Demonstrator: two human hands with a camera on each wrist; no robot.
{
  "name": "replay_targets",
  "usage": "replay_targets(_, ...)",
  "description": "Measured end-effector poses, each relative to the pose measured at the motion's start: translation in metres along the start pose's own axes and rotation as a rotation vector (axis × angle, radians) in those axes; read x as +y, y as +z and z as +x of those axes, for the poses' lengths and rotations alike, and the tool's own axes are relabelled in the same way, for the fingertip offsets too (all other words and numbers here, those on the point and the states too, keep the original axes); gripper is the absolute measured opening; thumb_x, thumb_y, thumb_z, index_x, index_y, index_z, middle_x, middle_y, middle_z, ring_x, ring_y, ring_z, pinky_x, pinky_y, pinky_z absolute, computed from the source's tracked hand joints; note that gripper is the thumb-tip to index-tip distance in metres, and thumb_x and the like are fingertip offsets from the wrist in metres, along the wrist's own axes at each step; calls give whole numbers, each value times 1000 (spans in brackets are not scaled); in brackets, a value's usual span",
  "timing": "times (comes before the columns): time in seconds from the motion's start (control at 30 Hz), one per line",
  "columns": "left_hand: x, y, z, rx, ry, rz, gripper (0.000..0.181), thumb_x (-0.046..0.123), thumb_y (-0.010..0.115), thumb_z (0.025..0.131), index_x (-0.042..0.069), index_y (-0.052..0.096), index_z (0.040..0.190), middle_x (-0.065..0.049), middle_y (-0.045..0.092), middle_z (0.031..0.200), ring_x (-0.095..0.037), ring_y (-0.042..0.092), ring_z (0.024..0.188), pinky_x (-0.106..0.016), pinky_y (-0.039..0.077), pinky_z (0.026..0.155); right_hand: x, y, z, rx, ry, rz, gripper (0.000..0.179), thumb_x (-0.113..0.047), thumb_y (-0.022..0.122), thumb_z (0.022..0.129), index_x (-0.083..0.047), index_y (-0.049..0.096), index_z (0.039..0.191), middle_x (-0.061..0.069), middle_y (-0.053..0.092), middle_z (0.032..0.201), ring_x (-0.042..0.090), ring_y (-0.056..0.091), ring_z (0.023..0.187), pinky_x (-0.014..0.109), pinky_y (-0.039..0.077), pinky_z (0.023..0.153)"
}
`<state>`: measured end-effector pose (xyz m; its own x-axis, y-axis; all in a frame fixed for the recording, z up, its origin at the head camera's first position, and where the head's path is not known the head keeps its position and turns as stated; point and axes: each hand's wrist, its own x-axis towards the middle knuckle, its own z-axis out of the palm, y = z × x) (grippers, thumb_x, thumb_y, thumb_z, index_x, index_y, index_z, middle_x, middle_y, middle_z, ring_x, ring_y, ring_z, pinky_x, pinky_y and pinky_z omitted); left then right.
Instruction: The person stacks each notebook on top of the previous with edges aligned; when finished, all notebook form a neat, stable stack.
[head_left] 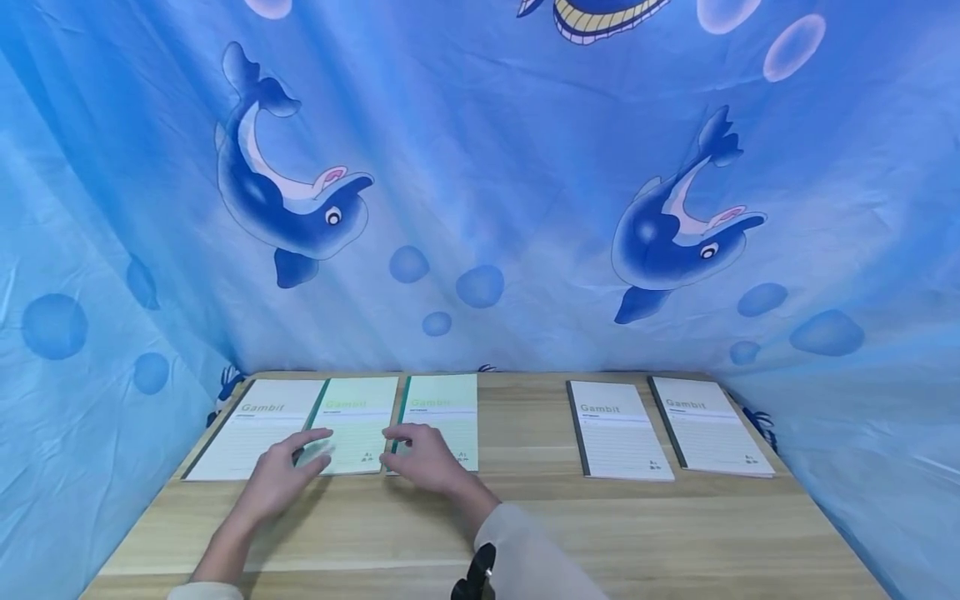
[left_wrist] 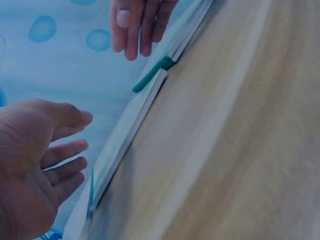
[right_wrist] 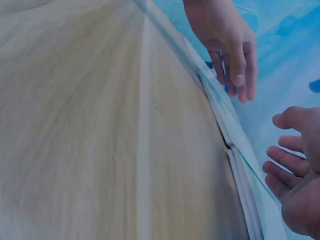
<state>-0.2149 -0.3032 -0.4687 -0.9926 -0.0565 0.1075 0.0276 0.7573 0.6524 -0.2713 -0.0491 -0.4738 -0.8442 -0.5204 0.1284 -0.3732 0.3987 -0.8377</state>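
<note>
Two notebooks with green spines lie flat on the table, a left one (head_left: 356, 417) and a right one (head_left: 446, 404). A white notebook with a dark spine (head_left: 258, 417) lies at the far left, against the left green one. My left hand (head_left: 281, 475) hovers over the border between the white and left green notebooks, fingers and thumb apart. Above the gap between the two green notebooks is my right hand (head_left: 429, 458), its fingers loosely bent. Both wrist views show the left hand (left_wrist: 30, 165) and right hand (right_wrist: 300, 180) holding nothing, with air between them and the covers.
Toward the right side of the wooden table (head_left: 525, 525) lie two more dark-spined notebooks, one nearer the middle (head_left: 618, 433) and one by the right edge (head_left: 708, 429). A blue curtain with printed dolphins (head_left: 480, 183) hangs behind and along both sides.
</note>
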Motion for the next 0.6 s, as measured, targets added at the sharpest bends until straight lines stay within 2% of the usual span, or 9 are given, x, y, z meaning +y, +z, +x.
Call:
replay_targets(0.1, -5, 0, -3, -8, 25, 2, 49, 22, 70, 97, 6, 59, 143, -28, 53, 150, -56, 40, 142, -72, 36, 113, -5, 10, 4, -10, -1, -72, 43, -26, 74, 94, -13, 68, 135, 1, 68, 140, 19, 60, 134, 31, 53, 108)
replay_targets(0.23, -12, 1, -4, -10, 50, 15, 50, 21, 73, 95, 5, 61, 140, -25, 57, 148, -54, 41, 143, -72, 34, 115, -8, 22, 9, -12, 10, -157, 45, -25, 78, 91, -16, 69, 134, 0, 67, 140, 15, 59, 134, 29, 52, 110)
replay_targets(0.4, -22, 2, -5, -21, 41, 34, 49, 21, 75, 93, 6, 63, 138, -24, 59, 146, -53, 44, 141, -71, 35, 115, -9, 32, 11, -17, -6, -245, 45, -24, 79, 90, -16, 70, 134, -2, 69, 138, 12, 60, 133, 25, 52, 109)
replay_targets(0.6, -28, -1, -7, -26, 33, 44, 49, 24, 75, 94, 6, 64, 138, -25, 59, 146, -54, 45, 140, -70, 38, 113, -9, 36, 12, -7, -63, -368, 42, -24, 78, 91, -15, 71, 132, -4, 72, 132, 9, 62, 130, 29, 42, 121)
